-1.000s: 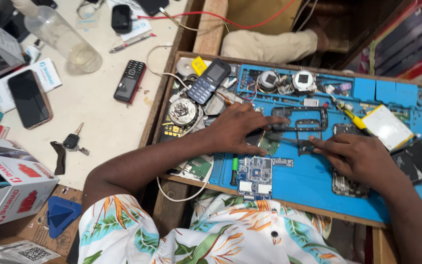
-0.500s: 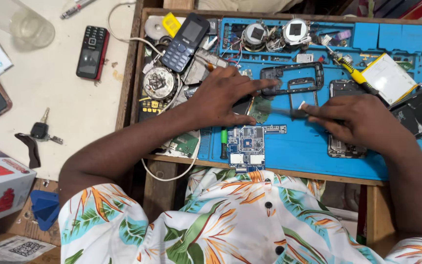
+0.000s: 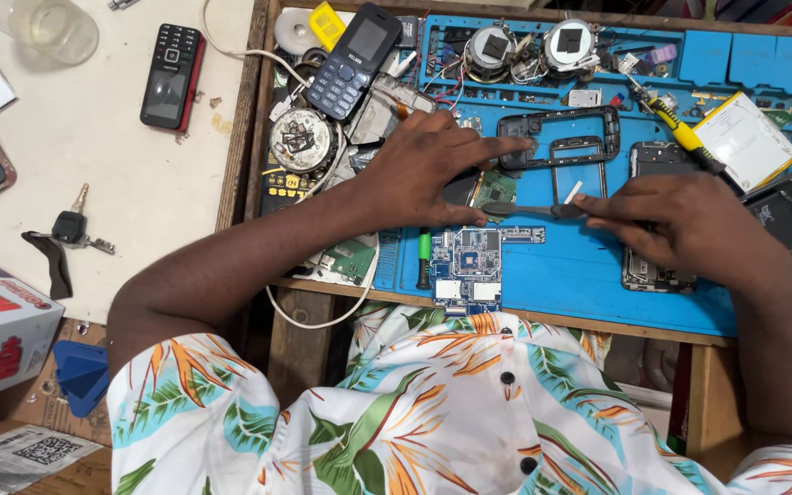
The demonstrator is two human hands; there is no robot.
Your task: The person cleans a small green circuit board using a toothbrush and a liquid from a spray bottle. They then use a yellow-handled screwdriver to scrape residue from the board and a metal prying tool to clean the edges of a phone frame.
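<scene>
Phone frame (image 3: 556,137) lies on blue mat (image 3: 561,275), pinned flat under left hand (image 3: 433,170), fingers spread. Right hand (image 3: 680,225) pinches tweezers (image 3: 529,210) beside small green board (image 3: 497,188). Step, as judged: positioning board work; next move needs a steady, fine tip.

I see a pale surface (image 3: 121,183) on the left with a black phone (image 3: 170,64), keys (image 3: 71,229) and a glass (image 3: 52,27). Right, a blue mat (image 3: 579,275) carries a circuit board (image 3: 467,270), black frames (image 3: 561,137), a keypad phone (image 3: 355,60) and a yellow screwdriver (image 3: 676,128).
</scene>
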